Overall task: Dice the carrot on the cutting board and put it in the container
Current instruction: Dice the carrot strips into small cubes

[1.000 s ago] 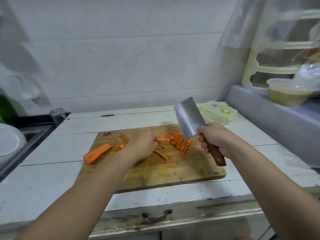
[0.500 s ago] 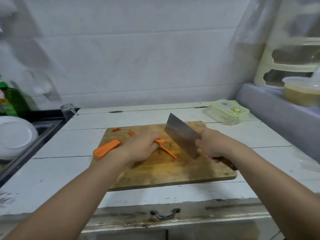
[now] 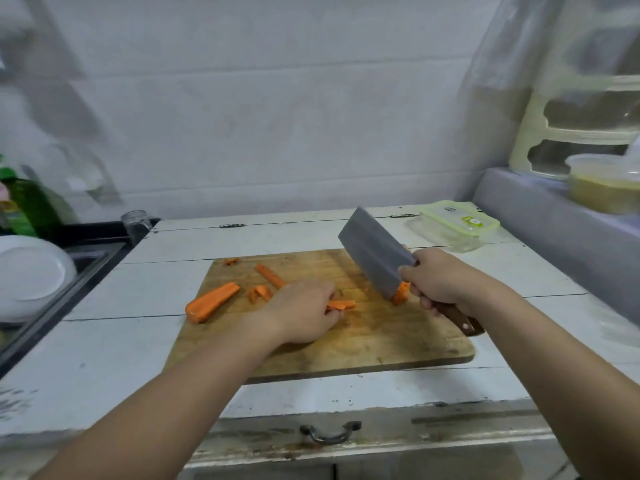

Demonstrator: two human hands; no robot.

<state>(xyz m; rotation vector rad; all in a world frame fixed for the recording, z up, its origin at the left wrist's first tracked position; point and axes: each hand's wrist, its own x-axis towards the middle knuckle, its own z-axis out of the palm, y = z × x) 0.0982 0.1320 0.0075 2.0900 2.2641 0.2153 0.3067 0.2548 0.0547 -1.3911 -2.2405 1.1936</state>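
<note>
Cleaver [image 3: 375, 252] raised again; lidded container [image 3: 458, 226] contents unclear.

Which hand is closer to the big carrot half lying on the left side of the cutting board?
Left. The left hand rests on the cutting board just right of the carrot half, pinching carrot strips. The right hand holds the cleaver farther right.

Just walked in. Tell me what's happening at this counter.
A person is dicing carrot on a wooden cutting board. The right hand grips a cleaver, its blade tilted with the lower corner down by a small pile of diced carrot. The left hand pinches carrot strips on the board. A large carrot piece and a few smaller ones lie uncut. The lidded container sits behind, still closed.
</note>
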